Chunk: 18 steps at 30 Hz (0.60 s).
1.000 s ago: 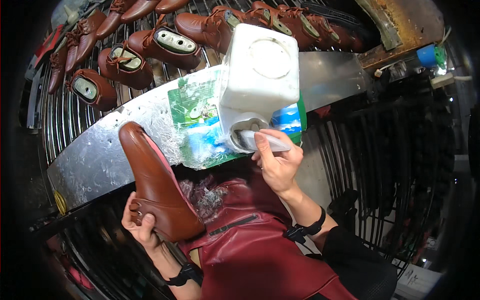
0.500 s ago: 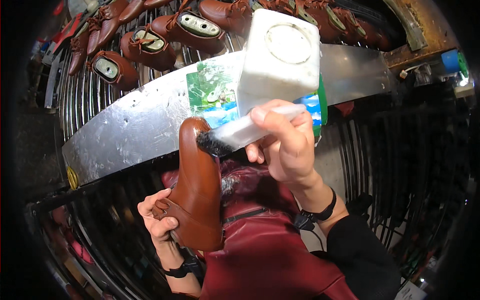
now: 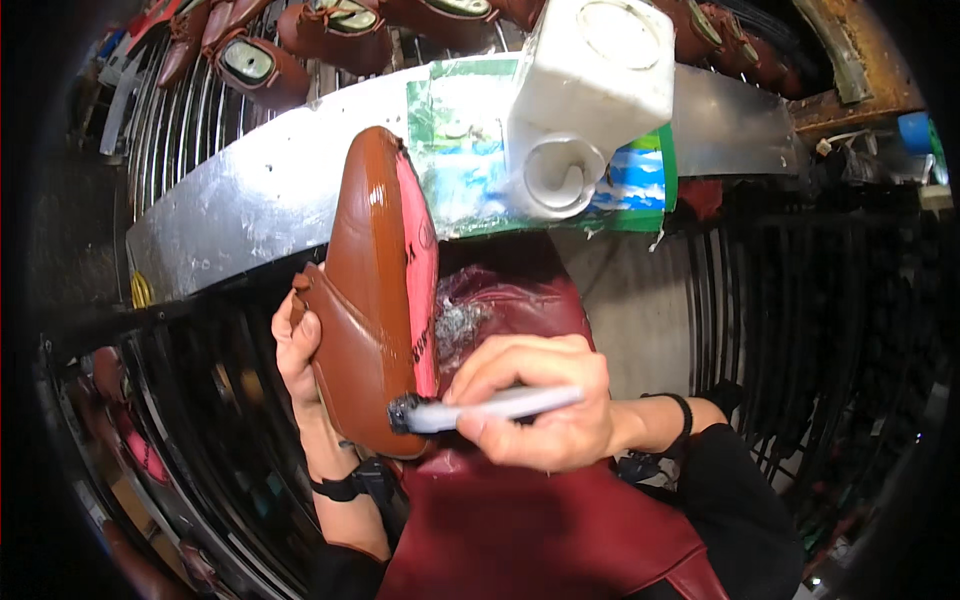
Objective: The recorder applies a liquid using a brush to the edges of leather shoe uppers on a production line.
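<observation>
A brown leather shoe (image 3: 365,290), tilted so its pink underside (image 3: 420,270) shows, is gripped at the laces by my left hand (image 3: 300,335). The toe points away over the metal ledge and the heel is toward me. My right hand (image 3: 535,400) closes round a brush with a pale handle (image 3: 520,403). Its dark bristles (image 3: 404,413) touch the lower edge of the shoe near the heel. A wet-looking sheen runs along that edge. My right fingertips lie close to the pink underside.
A white plastic container (image 3: 595,75) with a round opening (image 3: 562,175) stands on a green and blue sheet (image 3: 640,180). Beneath is a curved metal ledge (image 3: 240,215). Several brown shoes (image 3: 260,72) rest on metal bars behind it. A stained dark red apron (image 3: 540,520) covers my lap.
The brush has moved from the toe down to the heel. The shoe has turned, showing its pink underside, and extends farther over the ledge. The container's round opening has come into sight.
</observation>
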### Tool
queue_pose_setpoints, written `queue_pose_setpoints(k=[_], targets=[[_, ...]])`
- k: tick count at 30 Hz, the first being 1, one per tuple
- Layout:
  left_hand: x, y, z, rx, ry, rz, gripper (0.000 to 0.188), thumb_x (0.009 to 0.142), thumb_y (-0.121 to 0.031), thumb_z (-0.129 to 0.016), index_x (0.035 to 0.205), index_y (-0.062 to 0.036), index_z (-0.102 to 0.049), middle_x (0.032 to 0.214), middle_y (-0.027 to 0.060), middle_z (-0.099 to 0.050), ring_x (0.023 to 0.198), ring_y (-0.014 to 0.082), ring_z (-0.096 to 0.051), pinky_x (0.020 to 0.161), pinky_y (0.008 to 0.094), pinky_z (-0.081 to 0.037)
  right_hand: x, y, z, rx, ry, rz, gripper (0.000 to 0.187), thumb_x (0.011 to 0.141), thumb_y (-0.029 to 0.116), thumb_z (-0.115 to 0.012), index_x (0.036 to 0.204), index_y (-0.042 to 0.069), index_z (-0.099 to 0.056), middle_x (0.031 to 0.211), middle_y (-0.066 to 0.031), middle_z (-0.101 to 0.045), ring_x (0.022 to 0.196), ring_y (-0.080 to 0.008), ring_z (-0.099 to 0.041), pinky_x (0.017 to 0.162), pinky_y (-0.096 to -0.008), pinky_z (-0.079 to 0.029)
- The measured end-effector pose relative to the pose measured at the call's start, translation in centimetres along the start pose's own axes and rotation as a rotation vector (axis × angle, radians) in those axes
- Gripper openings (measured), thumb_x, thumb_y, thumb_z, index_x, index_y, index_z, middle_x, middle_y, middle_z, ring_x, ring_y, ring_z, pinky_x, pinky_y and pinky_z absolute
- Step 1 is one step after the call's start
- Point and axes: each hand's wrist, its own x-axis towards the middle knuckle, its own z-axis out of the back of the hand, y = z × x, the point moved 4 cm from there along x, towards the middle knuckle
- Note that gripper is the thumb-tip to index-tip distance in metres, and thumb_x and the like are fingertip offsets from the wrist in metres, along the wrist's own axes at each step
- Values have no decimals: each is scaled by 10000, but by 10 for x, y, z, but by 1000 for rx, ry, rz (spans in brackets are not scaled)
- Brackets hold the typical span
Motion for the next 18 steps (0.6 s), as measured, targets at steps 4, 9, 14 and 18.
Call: queue_pose_setpoints(k=[4, 9, 14, 18], targets=[[4, -10, 0, 46, -7, -17, 430, 968, -193, -713, 1308, 57, -628, 1200, 160, -740, 1036, 251, -755, 966, 385, -604, 7, 10, 2, 69, 113, -42, 94, 831, 13, -790, 882, -26, -721, 801, -93, -738, 657, -125, -676, 595, -276, -521], [7, -20, -4, 78, -59, -21, 392, 1002, -188, -674, 1314, 43, -621, 1198, 152, -740, 1022, 242, -755, 945, 378, -613, 21, 16, 5, -125, 29, -40, 109, 859, 8, -759, 895, -84, -713, 920, -202, -755, 763, -202, -732, 672, -318, -589], [8, -22, -2, -10, -94, 18, 360, 1058, -244, -608, 1291, 30, -626, 1155, 135, -741, 993, 212, -749, 906, 365, -613, 22, 42, 3, -265, 172, 113, 232, 712, 13, -812, 904, -77, -721, 922, -206, -760, 807, -281, -769, 737, -348, -618], [12, -17, -1, -104, -105, 82, 458, 1098, -329, -519, 1398, 12, -572, 1285, 197, -709, 1073, 274, -740, 988, 432, -593, 44, 45, 9, -16, 70, -50, 204, 751, -13, -774, 931, -84, -708, 975, -215, -753, 868, -236, -734, 786, -345, -595]])
